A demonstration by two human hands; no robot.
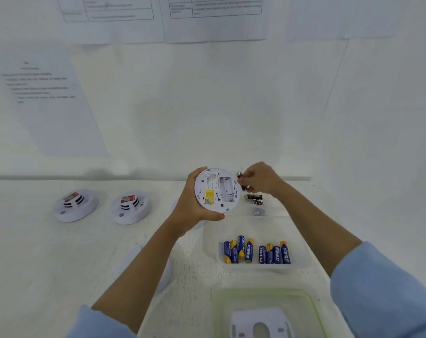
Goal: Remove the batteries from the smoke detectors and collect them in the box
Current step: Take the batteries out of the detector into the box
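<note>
Batteries [256, 252] labelled PKCELL sit in the box [212, 240]; left grip [192, 208] holds a detector [217, 190], right grip [260, 178] pinches dark batteries [241, 181].

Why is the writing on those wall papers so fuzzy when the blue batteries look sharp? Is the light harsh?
Head view: the wall papers are soft and washed out, text unreadable; the blue batteries show crisp labels; light is even and diffuse, shadows faint; the wide-angle lens makes the side sheets lean.
</note>
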